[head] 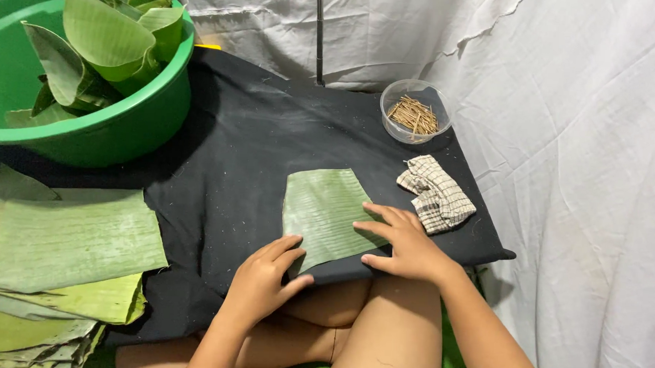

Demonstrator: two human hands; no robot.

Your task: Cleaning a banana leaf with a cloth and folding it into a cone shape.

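Note:
A cut piece of green banana leaf (321, 205) lies flat on the black cloth (234, 152) near its front edge. My left hand (263, 282) rests at the leaf's lower left corner, thumb and fingers touching its edge. The fingers of my right hand (404, 243) lie spread on the leaf's right side, pressing it down. Neither hand grips anything.
A stack of cut leaf pieces (64, 254) lies at the left. A green basin (112, 129) holding folded leaves stands at the back left. A clear bowl of small sticks (414, 111) and a checked rag (436, 193) sit at the right. White sheets hang behind.

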